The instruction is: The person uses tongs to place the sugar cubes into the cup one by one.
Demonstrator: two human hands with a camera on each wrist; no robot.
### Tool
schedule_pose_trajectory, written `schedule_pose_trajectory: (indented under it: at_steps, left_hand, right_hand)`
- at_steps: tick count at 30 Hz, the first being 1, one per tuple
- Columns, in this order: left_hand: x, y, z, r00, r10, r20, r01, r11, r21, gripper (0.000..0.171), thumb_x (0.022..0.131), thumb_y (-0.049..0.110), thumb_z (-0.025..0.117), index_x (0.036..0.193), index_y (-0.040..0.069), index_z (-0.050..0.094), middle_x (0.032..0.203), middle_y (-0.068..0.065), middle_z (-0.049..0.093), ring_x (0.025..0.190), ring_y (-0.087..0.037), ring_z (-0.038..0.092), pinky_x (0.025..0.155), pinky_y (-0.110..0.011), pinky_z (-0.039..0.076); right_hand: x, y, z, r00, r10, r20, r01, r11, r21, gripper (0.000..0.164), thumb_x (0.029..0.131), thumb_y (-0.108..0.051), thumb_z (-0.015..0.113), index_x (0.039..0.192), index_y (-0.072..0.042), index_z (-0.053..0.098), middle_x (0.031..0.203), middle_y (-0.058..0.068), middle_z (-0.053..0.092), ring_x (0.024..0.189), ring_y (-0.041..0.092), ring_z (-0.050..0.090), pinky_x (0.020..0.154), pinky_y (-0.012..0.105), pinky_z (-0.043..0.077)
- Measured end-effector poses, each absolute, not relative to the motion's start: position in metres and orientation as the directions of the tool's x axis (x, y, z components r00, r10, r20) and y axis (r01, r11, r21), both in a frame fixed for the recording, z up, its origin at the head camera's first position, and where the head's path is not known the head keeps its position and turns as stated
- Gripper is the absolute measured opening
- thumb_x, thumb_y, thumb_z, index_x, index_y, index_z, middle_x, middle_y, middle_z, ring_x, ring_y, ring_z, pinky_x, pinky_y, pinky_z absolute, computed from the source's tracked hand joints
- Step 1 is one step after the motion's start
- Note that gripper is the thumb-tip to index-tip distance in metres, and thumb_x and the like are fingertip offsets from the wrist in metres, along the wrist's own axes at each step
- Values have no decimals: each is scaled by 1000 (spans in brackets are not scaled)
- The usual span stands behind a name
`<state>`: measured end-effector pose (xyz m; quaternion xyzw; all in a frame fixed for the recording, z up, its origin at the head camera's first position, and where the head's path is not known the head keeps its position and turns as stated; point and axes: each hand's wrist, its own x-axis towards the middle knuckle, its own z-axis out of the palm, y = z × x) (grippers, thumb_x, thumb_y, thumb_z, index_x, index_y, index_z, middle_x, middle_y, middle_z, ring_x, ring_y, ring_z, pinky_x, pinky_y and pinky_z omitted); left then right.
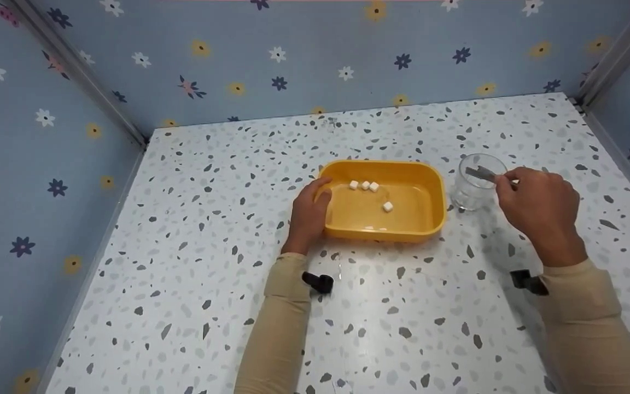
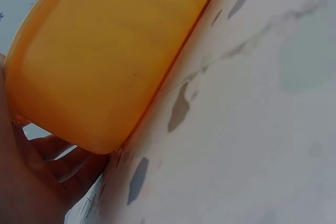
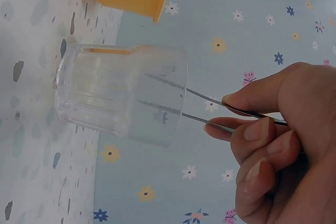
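My left hand grips the left end of a yellow plastic tub, thumb over the rim and fingers along its outer wall. Several small white cubes lie on the tub's floor, most of them toward the back. To the tub's right stands a clear glass. Metal tweezers are pinched between the thumb and fingers of my right hand. Their two tips reach down inside the mouth of the glass, spread apart, with no cube showing between them.
A white speckled tabletop carries everything. Blue flowered panels rise behind it and at both sides, with metal posts at the corners. Small black camera mounts stick out from both wrists.
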<state>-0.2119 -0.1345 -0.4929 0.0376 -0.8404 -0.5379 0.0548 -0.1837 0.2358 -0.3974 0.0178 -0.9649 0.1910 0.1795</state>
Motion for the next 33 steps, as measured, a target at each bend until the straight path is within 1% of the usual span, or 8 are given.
schedule_pose_trajectory:
  at_steps: [6,12,16,22,24,29,33]
  left_hand:
    - [-213,-134,-494,-991,-117,66,9,429,903,38,102,26,48,138,18,60,144,-2,54,135,-17,46,114,-35,33]
    - [-214,-135,-494,-989,-116,93,31,452,892,38,101,24,49,136,15,61,142,-4,57,134,-18,48,113,-34,34]
    - [-213,-135,-494,-989,-121,83,20,453,891,38,102,25,48,136,15,61,142,-4,56,134,-18,48,113,-35,34]
    - [-213,-134,-494,-989,-123,77,14,448,894,39,102,26,48,137,16,61,143,-4,56,134,-18,48,113,-35,34]
    - [-213,-135,-494,-989,-121,86,23,446,895,39,102,26,49,136,15,61,142,-5,57,133,-18,48,113,-35,34]
    - [-214,-135,-495,-988,-113,107,47,435,899,38,102,24,49,136,15,62,141,-5,57,133,-19,49,112,-34,34]
    - [-214,-135,-495,-987,-115,108,47,437,898,37,102,23,50,136,15,62,141,-5,57,133,-19,49,112,-34,35]
  right_hand:
    - [-182,235,-396,-923,36,382,-112,927,-357,29,95,-21,59,100,2,76,73,19,68,49,29,47,38,38,27]
    - [-179,234,-395,-895,20,445,-151,926,-347,29,95,-19,59,97,5,75,68,20,65,45,23,41,37,37,24]
    - [-175,232,-392,-892,14,451,-158,926,-342,29,95,-19,61,98,6,75,70,21,66,46,24,41,38,38,23]
    - [-173,230,-389,-896,18,444,-149,929,-338,29,96,-20,61,99,6,75,70,21,66,45,21,38,39,38,23]
    - [-172,229,-388,-896,20,443,-147,929,-339,30,96,-20,62,99,6,75,71,22,67,46,23,40,39,38,24]
    - [-171,227,-387,-894,19,448,-151,928,-341,30,96,-21,62,100,6,75,76,23,69,51,32,51,39,39,26]
    - [-170,224,-385,-898,22,440,-146,927,-345,30,96,-22,62,100,5,75,73,21,68,50,32,51,39,39,26]
